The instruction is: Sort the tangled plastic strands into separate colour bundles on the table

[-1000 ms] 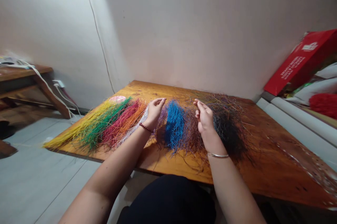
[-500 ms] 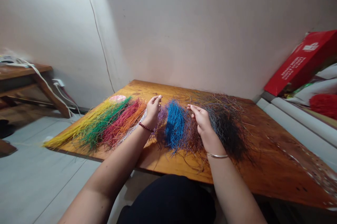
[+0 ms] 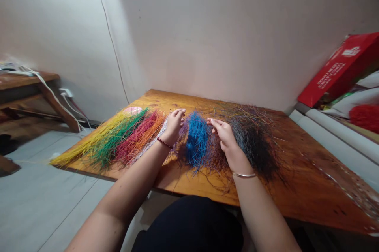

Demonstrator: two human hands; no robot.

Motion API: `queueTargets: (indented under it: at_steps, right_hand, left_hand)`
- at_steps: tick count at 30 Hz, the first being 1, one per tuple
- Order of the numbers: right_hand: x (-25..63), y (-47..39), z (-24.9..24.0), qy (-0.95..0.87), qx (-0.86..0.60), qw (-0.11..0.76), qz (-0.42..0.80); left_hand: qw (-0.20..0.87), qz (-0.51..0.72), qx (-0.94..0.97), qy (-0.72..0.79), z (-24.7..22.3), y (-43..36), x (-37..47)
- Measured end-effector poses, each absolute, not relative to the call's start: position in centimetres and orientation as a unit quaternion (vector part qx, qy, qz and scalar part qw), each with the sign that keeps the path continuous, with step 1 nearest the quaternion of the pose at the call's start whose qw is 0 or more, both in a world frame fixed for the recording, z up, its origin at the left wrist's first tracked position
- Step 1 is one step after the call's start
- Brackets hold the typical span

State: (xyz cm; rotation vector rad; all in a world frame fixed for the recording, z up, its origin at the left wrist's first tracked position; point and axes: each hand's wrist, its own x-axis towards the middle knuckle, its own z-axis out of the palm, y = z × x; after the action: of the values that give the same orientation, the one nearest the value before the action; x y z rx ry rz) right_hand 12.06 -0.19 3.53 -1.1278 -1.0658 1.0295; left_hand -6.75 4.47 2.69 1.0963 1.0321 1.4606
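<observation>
Your left hand: a little left of the frame's middle, raised over the white strands point(image 3: 147, 149) and purple strands point(image 3: 181, 138); this left hand point(image 3: 174, 125) has thumb and fingertips drawn together, and you cannot be told from here to have a strand between them.
Your right hand: right of the middle, above the brown strands point(image 3: 217, 159); the right hand point(image 3: 222, 131) points its fingers toward the left, thumb close to them, and whether a thin strand is pinched there cannot be told.
Between your hands: the blue strands point(image 3: 197, 137), in a thick bundle at the centre of the frame, lying on the wooden table point(image 3: 310, 192).
Left of centre: your yellow strands point(image 3: 89, 141), green strands point(image 3: 118, 139), crimson strands point(image 3: 134, 137) and orange strands point(image 3: 152, 130), slanting side by side.
Right of centre: grey strands point(image 3: 240, 137) beside your right wrist, then black strands point(image 3: 260, 151), with a loose mixed tangle point(image 3: 251, 113) above them.
Your wrists: a dark bead bracelet point(image 3: 164, 143) on the left, a silver-coloured bangle point(image 3: 244, 175) on the right.
Frame edges: a red carton point(image 3: 334, 68) at the right, a side table point(image 3: 35, 82) at the left.
</observation>
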Motion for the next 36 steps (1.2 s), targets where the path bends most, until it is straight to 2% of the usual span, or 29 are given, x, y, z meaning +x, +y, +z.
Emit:
queueTargets:
  at_steps: [5,18,21,26,30,36]
  right_hand:
    - [11.9,-0.3,3.7,-0.454,-0.476,0.597,0.459]
    - [11.3,-0.6,3.6,-0.487,-0.428,0.571,0.504]
    - [11.4,-0.5,3.5,-0.483,-0.437,0.570,0.501]
    - [11.5,-0.5,3.5,-0.480,-0.448,0.561,0.504]
    - [11.4,-0.6,3.5,-0.484,-0.452,0.550,0.508]
    - [11.4,-0.6,3.4,-0.488,-0.456,0.544,0.508]
  left_hand:
    - [0.525,0.583,0.465,0.410,2.9,3.8,-6.4]
    - [0.509,0.485,0.623,0.343,3.7,2.4,-5.8]
    - [0.494,0.560,0.552,0.371,3.5,3.2,-6.5]
    - [0.395,0.752,0.298,0.436,2.4,6.0,-8.6]
    - [0.349,0.805,0.181,0.444,1.6,7.7,-10.0]
    - [0.275,0.840,0.127,0.450,1.2,9.3,-11.7]
